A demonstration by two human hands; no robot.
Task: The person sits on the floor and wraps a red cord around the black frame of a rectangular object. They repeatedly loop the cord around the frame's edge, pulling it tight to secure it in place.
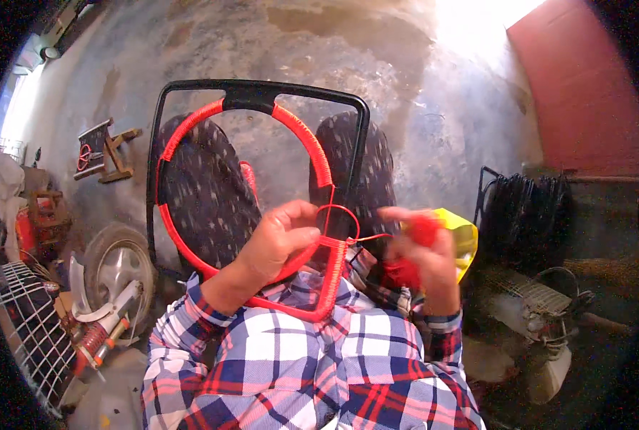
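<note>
A black metal frame [258, 93] with a ring wrapped in red cord [311, 147] rests upright on my lap. My left hand [283, 240] grips the ring's lower right part, thumb on the wrapped cord. A thin red strand [341, 211] loops from the ring across to my right hand [423, 251], which holds a bundle of red cord [423, 231]. A yellow bag [463, 236] lies just behind that hand. My plaid sleeves fill the lower middle of the view.
A scooter wheel [118, 265] and a white wire grille [25, 322] lie at the left. A small wooden stand [108, 154] sits farther back. A stack of black frames [527, 208] and a fan-like machine [541, 315] stand at the right, near a red wall [584, 93].
</note>
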